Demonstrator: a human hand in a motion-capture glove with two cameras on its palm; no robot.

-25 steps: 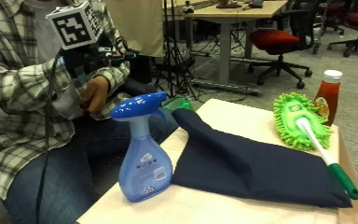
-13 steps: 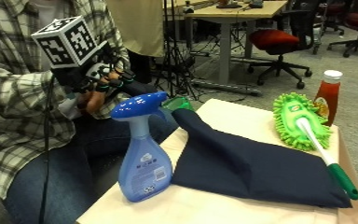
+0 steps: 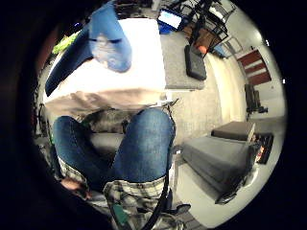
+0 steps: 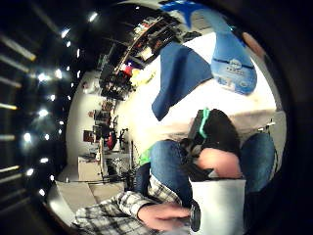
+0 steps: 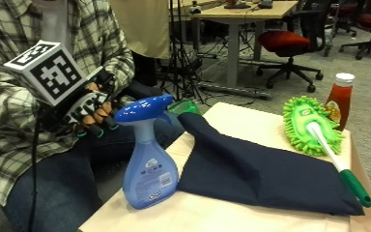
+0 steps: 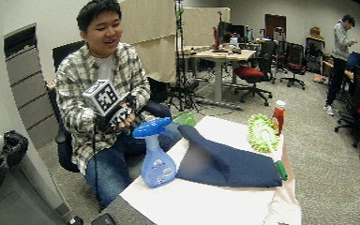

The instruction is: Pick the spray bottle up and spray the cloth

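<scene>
A blue spray bottle (image 5: 148,169) stands upright near the front left corner of the cream table (image 5: 237,218). Right beside it lies a dark navy cloth (image 5: 263,171), folded, with one end raised toward the table's back edge. My gloved right hand (image 5: 89,112) hangs over the person's lap, off the table and left of the bottle's nozzle, not touching it. Its fingers curl loosely downward and hold nothing. Both palm views show the bottle (image 3: 110,38) (image 4: 234,63) and the cloth (image 4: 178,73) on the table beyond the person's jeans.
A green fluffy duster (image 5: 311,123) with a white and green handle lies along the table's right side. A ketchup bottle (image 5: 338,99) stands behind it. A small green item (image 5: 185,106) sits at the back edge behind the cloth. Office chairs and desks stand farther off.
My gloved hand has dropped lower in front of the person's chest and stays left of the bottle. The bottle and the cloth have not moved.
</scene>
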